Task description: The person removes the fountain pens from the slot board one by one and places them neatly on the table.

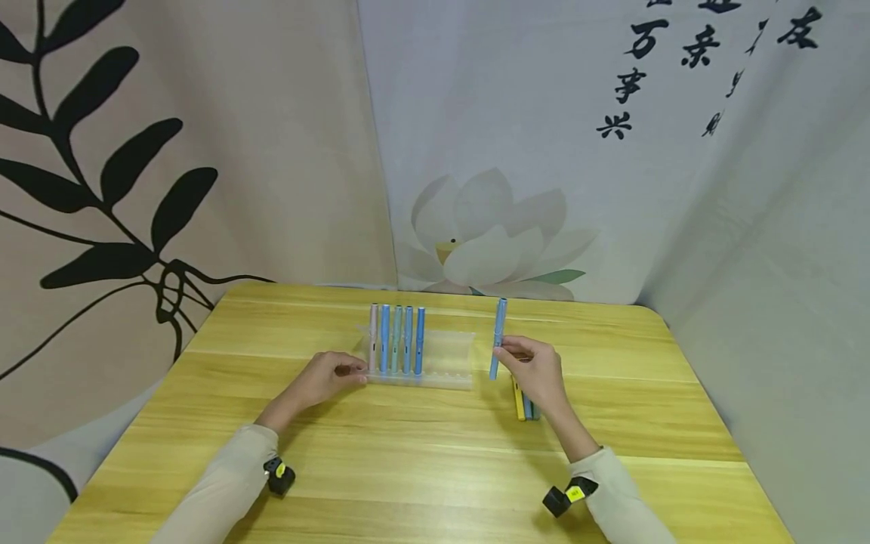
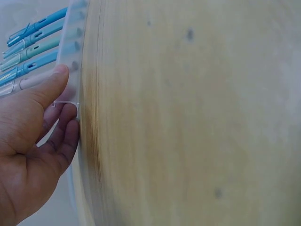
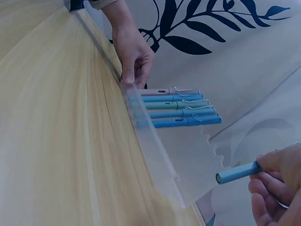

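A clear pen rack stands toward the back of the table, with several pens upright at its left side: a pale pink pen, a green pen and blue pens. My left hand pinches the rack's left end, thumb on the front ledge in the left wrist view. Right of the rack, my right hand holds a light blue pen nearly upright, gripped low between thumb and fingers. In the right wrist view that pen's end points toward the rack, apart from it.
Below my right hand lie a yellow pen and darker pens side by side, partly hidden by the hand. The wooden table reaches back to a printed curtain. A black wrist camera sits on each sleeve.
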